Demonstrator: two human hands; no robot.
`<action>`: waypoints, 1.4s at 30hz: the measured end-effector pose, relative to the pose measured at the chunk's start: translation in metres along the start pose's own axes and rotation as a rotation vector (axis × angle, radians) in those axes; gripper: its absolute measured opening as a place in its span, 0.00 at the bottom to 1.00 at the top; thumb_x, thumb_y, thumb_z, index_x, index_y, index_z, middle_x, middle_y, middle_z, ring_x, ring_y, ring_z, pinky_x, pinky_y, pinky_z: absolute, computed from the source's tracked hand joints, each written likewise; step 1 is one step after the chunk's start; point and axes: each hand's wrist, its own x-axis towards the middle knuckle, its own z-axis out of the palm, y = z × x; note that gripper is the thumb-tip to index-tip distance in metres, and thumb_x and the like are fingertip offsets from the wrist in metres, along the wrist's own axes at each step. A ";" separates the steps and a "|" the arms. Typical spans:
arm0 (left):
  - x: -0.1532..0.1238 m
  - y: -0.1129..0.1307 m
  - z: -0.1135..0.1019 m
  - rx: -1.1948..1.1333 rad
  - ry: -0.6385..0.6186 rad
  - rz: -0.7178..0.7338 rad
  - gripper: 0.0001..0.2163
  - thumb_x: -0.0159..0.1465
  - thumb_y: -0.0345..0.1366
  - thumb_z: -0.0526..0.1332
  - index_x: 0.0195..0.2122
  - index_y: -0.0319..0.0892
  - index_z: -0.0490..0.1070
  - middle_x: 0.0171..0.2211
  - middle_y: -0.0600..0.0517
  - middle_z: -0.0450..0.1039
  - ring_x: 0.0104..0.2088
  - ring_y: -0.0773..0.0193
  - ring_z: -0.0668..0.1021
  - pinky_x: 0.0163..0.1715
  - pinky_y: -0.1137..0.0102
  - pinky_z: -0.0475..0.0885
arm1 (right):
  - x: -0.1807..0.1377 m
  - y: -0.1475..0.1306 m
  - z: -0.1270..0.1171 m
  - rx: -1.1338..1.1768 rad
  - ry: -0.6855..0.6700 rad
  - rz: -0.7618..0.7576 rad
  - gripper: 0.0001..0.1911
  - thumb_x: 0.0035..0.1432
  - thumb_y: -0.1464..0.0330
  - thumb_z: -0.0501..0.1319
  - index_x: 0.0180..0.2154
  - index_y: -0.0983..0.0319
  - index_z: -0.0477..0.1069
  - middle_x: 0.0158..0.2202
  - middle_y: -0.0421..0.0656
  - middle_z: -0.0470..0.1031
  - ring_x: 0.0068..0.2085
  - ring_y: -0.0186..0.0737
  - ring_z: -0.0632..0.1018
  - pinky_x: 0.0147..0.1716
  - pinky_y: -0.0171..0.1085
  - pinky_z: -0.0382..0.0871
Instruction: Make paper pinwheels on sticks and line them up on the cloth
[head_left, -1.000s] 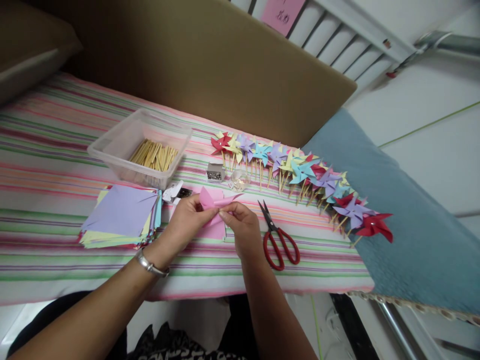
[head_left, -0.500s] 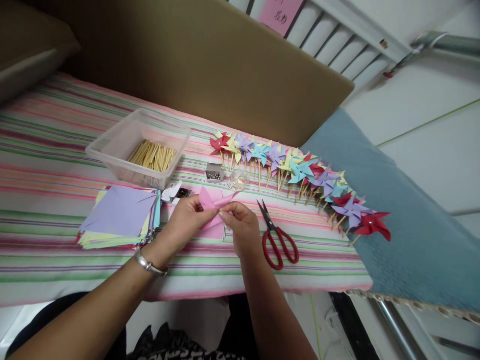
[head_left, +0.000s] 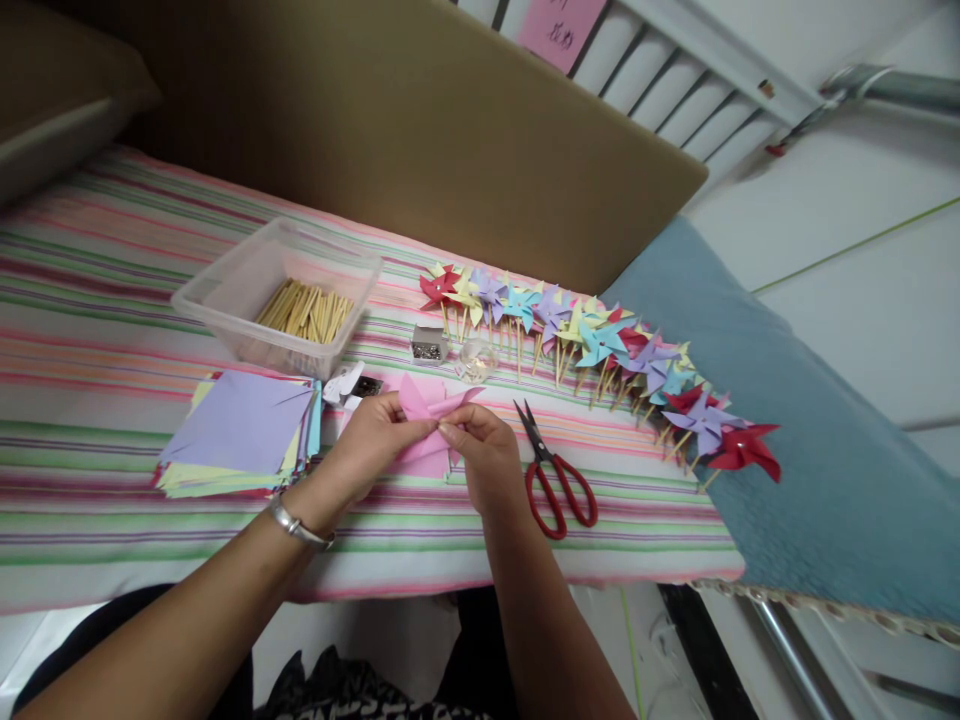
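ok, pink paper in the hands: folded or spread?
Folded, at least partly: the pink paper curls inward where the left hand and right hand pinch it. Can't tell whether every corner is in.

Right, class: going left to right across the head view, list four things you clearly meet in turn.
Stack of multicoloured square paper sheets, folded pink paper, black-bladed scissors with red handles, rightmost red paper pinwheel.

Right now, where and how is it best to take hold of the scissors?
Probably by the red handles, from above and the near side. The scissors lie flat on the cloth, loops toward the person, pointed blades facing away and slightly parted.
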 end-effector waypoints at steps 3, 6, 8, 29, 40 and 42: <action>0.000 0.000 0.000 -0.007 0.006 -0.019 0.12 0.48 0.38 0.68 0.32 0.38 0.78 0.29 0.51 0.77 0.28 0.64 0.74 0.31 0.71 0.67 | 0.000 0.000 0.000 -0.030 0.004 -0.001 0.03 0.43 0.70 0.67 0.24 0.61 0.73 0.20 0.35 0.70 0.23 0.30 0.65 0.25 0.32 0.56; -0.001 0.000 -0.001 -0.015 0.004 -0.019 0.12 0.48 0.38 0.68 0.32 0.38 0.78 0.29 0.51 0.77 0.29 0.64 0.75 0.32 0.70 0.67 | 0.000 0.000 0.000 -0.043 0.010 -0.007 0.04 0.42 0.70 0.67 0.23 0.61 0.74 0.20 0.35 0.70 0.23 0.31 0.65 0.26 0.32 0.57; 0.000 0.000 -0.001 -0.009 0.007 -0.020 0.11 0.48 0.37 0.68 0.31 0.38 0.78 0.28 0.51 0.77 0.28 0.64 0.74 0.31 0.71 0.67 | 0.000 0.000 0.000 -0.048 0.011 -0.013 0.04 0.42 0.71 0.67 0.23 0.61 0.73 0.20 0.35 0.70 0.24 0.31 0.66 0.26 0.32 0.57; 0.001 0.001 0.002 -0.054 -0.052 -0.020 0.15 0.47 0.39 0.70 0.36 0.39 0.78 0.32 0.51 0.78 0.33 0.63 0.76 0.36 0.69 0.69 | 0.002 0.005 -0.001 -0.169 0.010 -0.147 0.02 0.50 0.71 0.63 0.29 0.60 0.71 0.27 0.37 0.71 0.31 0.34 0.70 0.33 0.34 0.63; 0.002 0.004 -0.006 0.105 0.047 0.107 0.09 0.51 0.37 0.65 0.20 0.39 0.69 0.17 0.59 0.62 0.20 0.72 0.63 0.22 0.74 0.57 | -0.006 -0.004 -0.001 -0.160 0.002 -0.196 0.03 0.49 0.71 0.65 0.29 0.59 0.72 0.30 0.38 0.73 0.34 0.37 0.74 0.36 0.36 0.66; 0.002 0.010 -0.009 0.088 0.065 0.122 0.09 0.51 0.38 0.65 0.20 0.39 0.69 0.18 0.59 0.63 0.20 0.71 0.64 0.22 0.74 0.57 | -0.007 -0.007 -0.001 -0.097 0.047 -0.194 0.04 0.48 0.70 0.66 0.30 0.59 0.73 0.32 0.40 0.75 0.37 0.38 0.75 0.38 0.37 0.67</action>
